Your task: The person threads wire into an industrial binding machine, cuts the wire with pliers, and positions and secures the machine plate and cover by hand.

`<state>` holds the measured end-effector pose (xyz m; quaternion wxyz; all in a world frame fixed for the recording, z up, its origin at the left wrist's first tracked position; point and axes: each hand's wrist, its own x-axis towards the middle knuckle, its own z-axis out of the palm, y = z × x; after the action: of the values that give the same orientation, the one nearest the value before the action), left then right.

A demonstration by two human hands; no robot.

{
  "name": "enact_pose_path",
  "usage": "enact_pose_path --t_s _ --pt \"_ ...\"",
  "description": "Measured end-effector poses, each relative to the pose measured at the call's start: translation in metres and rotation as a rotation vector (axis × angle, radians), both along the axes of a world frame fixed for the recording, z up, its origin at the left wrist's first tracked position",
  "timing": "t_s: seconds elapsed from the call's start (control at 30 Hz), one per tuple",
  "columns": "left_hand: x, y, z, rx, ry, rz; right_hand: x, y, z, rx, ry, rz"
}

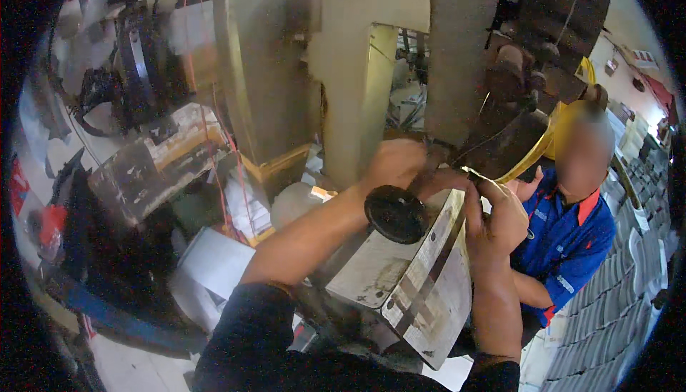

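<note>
My left hand [397, 165] reaches into the machine, just behind a black round disc [395, 215]. Its fingers are hidden against dark parts there. My right hand [500, 215] is at the right of the machine's metal block [389, 267], with fingers bent and thumb side toward the left hand. Those fingers close at a small bright edge [468, 172], and what they grip is too small to make out. Both hands are close together under the dark machine head [493, 124]. A scuffed pale plate [432, 292] covers the block's near side.
A co-worker in a blue shirt with red collar [568, 238] stands close on the right, a hand [525, 185] near mine. A yellow curved rim [536, 150] arches beside it. Stacked grey pieces [607, 313] line the right. Another machine [153, 160] and red cords [214, 120] are left.
</note>
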<state>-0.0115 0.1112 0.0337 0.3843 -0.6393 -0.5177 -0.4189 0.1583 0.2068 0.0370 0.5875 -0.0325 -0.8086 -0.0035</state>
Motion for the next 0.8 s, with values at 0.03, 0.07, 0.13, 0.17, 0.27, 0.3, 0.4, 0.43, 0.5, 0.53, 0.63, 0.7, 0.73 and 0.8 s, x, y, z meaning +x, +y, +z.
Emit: enact_pose_path --t_s 0.03,0.07,0.13,0.17,0.27,0.3,0.4,0.43,0.5,0.53,0.63,0.7,0.73,0.8 --pt "0.001 0.002 0.000 0.001 -0.004 -0.001 -0.001 0.001 -0.001 0.015 0.056 0.031" --pt "0.004 0.005 0.000 0.066 -0.023 -0.053 -0.001 0.002 -0.002 0.016 0.053 0.030" --pt "0.006 0.005 0.001 0.128 -0.040 -0.102 -0.002 0.002 -0.005 -0.017 0.082 0.069" --pt "0.007 0.004 0.003 0.121 -0.017 -0.101 -0.001 0.002 -0.005 -0.019 0.083 0.070" --pt "0.006 0.004 0.001 0.066 0.038 -0.064 0.001 0.001 -0.005 -0.084 0.026 0.027" --pt "0.007 0.004 0.000 0.041 0.050 -0.043 0.000 0.001 -0.003 -0.076 0.042 0.057" --pt "0.009 0.004 0.005 0.024 0.061 -0.037 0.001 0.001 -0.001 -0.018 0.027 0.032" --pt "0.011 0.004 0.005 0.024 0.061 -0.039 0.001 0.001 -0.001 0.034 -0.003 -0.023" --pt "0.013 0.004 0.007 0.003 -0.073 -0.095 0.004 0.000 0.000 -0.004 -0.029 -0.021" --pt "0.013 0.005 0.005 0.003 -0.072 -0.099 0.005 -0.001 0.001 -0.042 -0.054 -0.018" --pt "0.010 0.007 0.004 0.041 -0.091 -0.147 0.003 0.001 0.001 0.114 -0.014 -0.040" --pt "0.011 0.001 0.006 -0.004 -0.099 -0.069 0.004 -0.001 0.003 0.074 -0.044 -0.070" --pt "0.010 0.000 0.006 -0.005 -0.098 -0.074 0.004 -0.002 0.004 0.034 -0.074 -0.095" --pt "0.009 0.000 0.006 0.062 -0.145 -0.129 0.000 -0.004 0.003 -0.143 -0.020 -0.019"
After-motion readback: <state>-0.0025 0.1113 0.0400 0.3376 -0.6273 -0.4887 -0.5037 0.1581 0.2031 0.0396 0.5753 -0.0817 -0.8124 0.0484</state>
